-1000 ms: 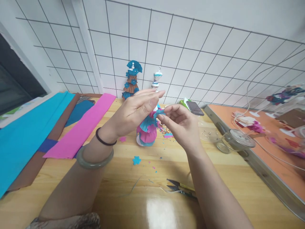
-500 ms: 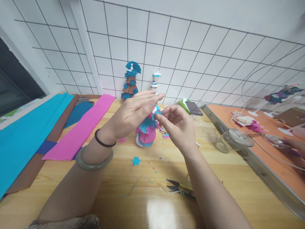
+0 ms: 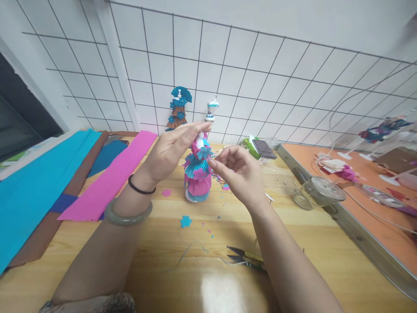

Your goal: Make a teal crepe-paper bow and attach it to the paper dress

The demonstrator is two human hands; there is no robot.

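A paper-dressed figure (image 3: 199,184) stands upright on the table, with a pink skirt, a pleated blue layer and paper flowers. My left hand (image 3: 174,148) is open, its straight fingers held flat across the top of the figure; whether they touch it I cannot tell. A blue paper flower (image 3: 204,152) sits on the figure's upper front. Beside it, the thumb and forefinger of my right hand (image 3: 236,174) are pinched together, and what is between them is too small to make out. A loose blue flower (image 3: 185,221) and a pink flower (image 3: 166,192) lie nearby.
Scissors (image 3: 246,257) lie in front. Blue crepe paper (image 3: 48,182) and pink crepe paper (image 3: 110,174) cover the left side. Two decorated figures, one brown and teal (image 3: 177,114), one white (image 3: 213,111), stand behind. A phone (image 3: 263,148) and a clear jar (image 3: 321,191) are right.
My left hand has shifted left, uncovering more of the figure's upper part. My right hand has moved slightly left and down. Another person's hand at the far right has left the view.
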